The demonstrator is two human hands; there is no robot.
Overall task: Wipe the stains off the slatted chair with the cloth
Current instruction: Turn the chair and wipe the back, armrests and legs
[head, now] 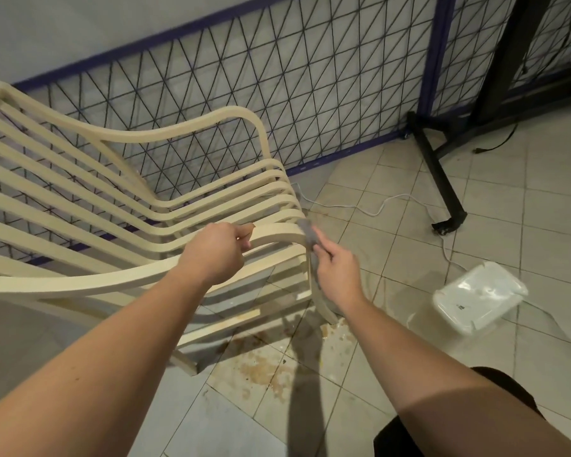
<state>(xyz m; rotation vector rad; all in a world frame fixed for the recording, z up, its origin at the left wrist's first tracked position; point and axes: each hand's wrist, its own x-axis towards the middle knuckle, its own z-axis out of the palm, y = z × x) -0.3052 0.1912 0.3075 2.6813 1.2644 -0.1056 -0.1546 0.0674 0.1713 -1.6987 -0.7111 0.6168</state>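
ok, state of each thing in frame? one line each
slatted chair: upright on the tiles, near arm gripped
cloth: bunched, pressed on the arm's front bend
left hand: grips the near armrest
right hand: holds the cloth
plastic container: on the floor, lid on
floor: brown stains

cloth [310, 234] blurred — chair [80, 199] backrest cut off at left
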